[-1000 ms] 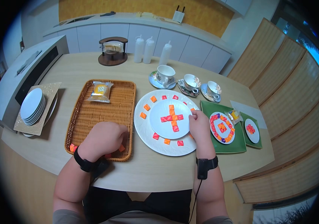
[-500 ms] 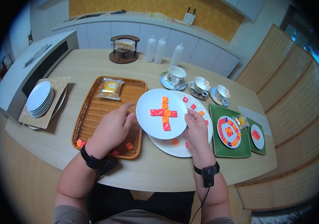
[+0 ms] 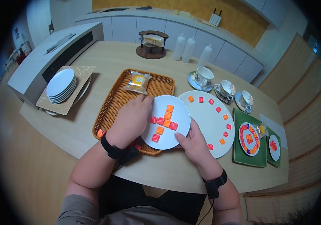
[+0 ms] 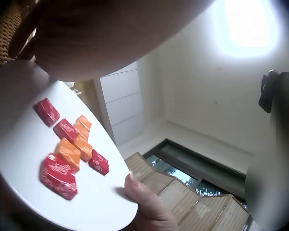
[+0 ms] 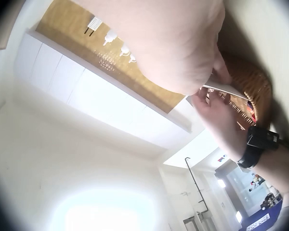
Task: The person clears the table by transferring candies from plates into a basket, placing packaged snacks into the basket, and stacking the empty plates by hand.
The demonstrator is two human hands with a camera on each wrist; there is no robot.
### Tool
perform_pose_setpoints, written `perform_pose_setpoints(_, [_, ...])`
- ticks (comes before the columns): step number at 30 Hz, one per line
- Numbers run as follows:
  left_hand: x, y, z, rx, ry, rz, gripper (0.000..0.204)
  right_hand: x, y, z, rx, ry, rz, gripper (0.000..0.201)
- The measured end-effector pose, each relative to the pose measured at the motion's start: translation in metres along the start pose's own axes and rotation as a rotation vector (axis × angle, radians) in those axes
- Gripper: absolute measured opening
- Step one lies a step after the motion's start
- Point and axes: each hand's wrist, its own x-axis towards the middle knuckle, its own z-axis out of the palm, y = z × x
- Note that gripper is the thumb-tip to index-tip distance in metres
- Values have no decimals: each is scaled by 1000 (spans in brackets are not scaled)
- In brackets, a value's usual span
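Note:
Over the right edge of the wicker basket (image 3: 110, 101), a small white plate (image 3: 181, 105) is held up, tilted. On it several red and orange wrapped candies (image 3: 167, 115) form a slightly broken cross. My right hand (image 3: 198, 146) grips the plate's lower right rim, thumb on top and fingers beneath. At the left rim, my left hand (image 3: 130, 120) holds on with bent fingers, its back toward the head camera. In the left wrist view the candies (image 4: 67, 151) lie on the sloping plate. Right of it, a large white plate (image 3: 205, 116) bears a ring of candies.
A wrapped cake (image 3: 138, 82) lies in the basket. To the left is a stack of white plates (image 3: 61, 84); to the right, a green tray (image 3: 248, 159) carries a candy-decorated plate. Cups on saucers (image 3: 204, 76) and squeeze bottles (image 3: 188, 50) stand behind.
My right hand has lifted the small plate off the large one and carried it left toward the basket. The left hand has met its left rim. The plate has tilted and candies have shifted.

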Motion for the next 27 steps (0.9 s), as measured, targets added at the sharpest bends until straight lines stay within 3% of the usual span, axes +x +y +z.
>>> perform_pose_setpoints(2, [-2, -1, 2, 11, 162, 140, 59, 0, 2, 0, -51, -30, -64, 71])
perform_pose_setpoints(6, [-1, 7, 1, 33, 270, 197, 68, 0, 9, -2, -82, 5, -156, 73])
perform_pose_setpoints(8, [-2, 13, -11, 135, 307, 422, 73, 2, 6, -2, -46, 17, -188, 74])
perform_pose_setpoints(15, [3, 2, 1, -28, 136, 536, 62, 0, -2, -4, -89, 122, -240, 72])
perform_pose_setpoints(18, [4, -1, -2, -11, 62, 639, 54, 3, -1, -12, -170, 201, -373, 70])
perform_pose_setpoints(20, [1, 9, -4, -123, 295, 524, 48, 2, -5, -15, -114, 231, -334, 68])
perform_pose_setpoints(21, [2, 12, -3, -121, 293, 525, 48, 2, -6, -16, -111, 231, -335, 68])
perform_pose_setpoints(23, [3, 15, -2, -334, 462, 213, 38, 1, -6, -18, -172, 190, -379, 68])
perform_pose_setpoints(24, [6, 13, -4, -326, 460, 214, 38, 0, -5, -19, -164, 190, -381, 68])
perform_pose_setpoints(26, [12, 3, -11, -660, 30, -34, 33, -1, 1, -17, -107, 120, -321, 69])
perform_pose_setpoints(27, [14, -4, -3, -692, 64, -4, 29, -1, 2, -16, -88, 109, -332, 69])
